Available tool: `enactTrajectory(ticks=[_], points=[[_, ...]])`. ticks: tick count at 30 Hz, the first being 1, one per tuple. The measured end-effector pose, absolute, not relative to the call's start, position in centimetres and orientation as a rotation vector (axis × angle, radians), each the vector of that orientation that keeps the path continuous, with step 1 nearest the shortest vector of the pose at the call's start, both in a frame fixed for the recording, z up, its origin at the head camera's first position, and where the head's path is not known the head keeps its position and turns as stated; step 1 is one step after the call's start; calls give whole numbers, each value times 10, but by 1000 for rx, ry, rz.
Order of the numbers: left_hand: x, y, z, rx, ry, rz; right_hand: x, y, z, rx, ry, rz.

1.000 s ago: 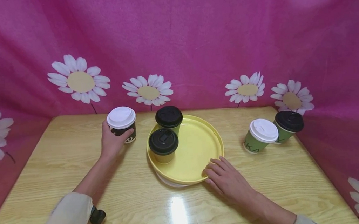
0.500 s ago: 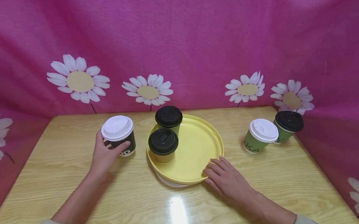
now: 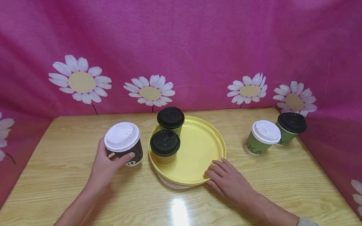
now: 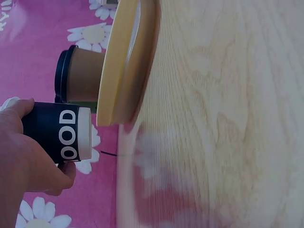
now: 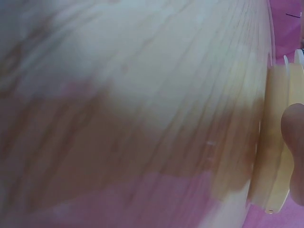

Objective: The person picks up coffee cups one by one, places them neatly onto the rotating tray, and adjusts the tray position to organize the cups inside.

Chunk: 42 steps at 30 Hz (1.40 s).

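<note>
Left hand grips white-lidded black paper cup, left of round yellow tray; right hand holds tray's near-right rim.

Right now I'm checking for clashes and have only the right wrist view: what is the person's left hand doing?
Observer: The left hand grips a black paper cup with a white lid.
Operator: How many cups stand on the round yellow tray?
Observer: Two paper cups with black lids: a tan cup and, behind it, a green cup.
Operator: Anything beyond the tray's right side?
Observer: Yes, two more green paper cups on the wooden table: a white-lidded cup and, farther back to its right, a black-lidded cup.
</note>
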<state>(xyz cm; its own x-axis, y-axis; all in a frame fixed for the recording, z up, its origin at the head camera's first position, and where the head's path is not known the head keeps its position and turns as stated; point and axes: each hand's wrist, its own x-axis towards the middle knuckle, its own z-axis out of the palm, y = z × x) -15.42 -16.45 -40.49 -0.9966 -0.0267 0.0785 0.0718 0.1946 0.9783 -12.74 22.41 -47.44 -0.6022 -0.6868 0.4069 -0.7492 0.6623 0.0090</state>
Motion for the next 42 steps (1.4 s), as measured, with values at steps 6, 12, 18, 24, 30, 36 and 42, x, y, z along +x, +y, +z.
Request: enactTrajectory(ticks=[6,12,18,24,30,36,42], points=[[-144,-160,-403,-74,-2375,-1955,-127,224,-474,1128,-2500,222],[-131,-156,-402,-124,-2391,-1947,-127,223,-474,1128,-2498,211],[-117,-146,-401,-222,-2398,-1943,-127,223,-474,1116,-2492,229],[-108,-133,-402,-270,-2376,-1953,-127,223,-475,1100,-2513,242],[-102,-123,-404,-323,-2373,-1979,-125,222,-476,1095,-2519,258],[-99,-109,-404,-365,-2345,-2009,-123,220,-475,1088,-2538,278],[-99,-96,-402,-384,-2310,-2075,-123,218,-474,1087,-2537,265]])
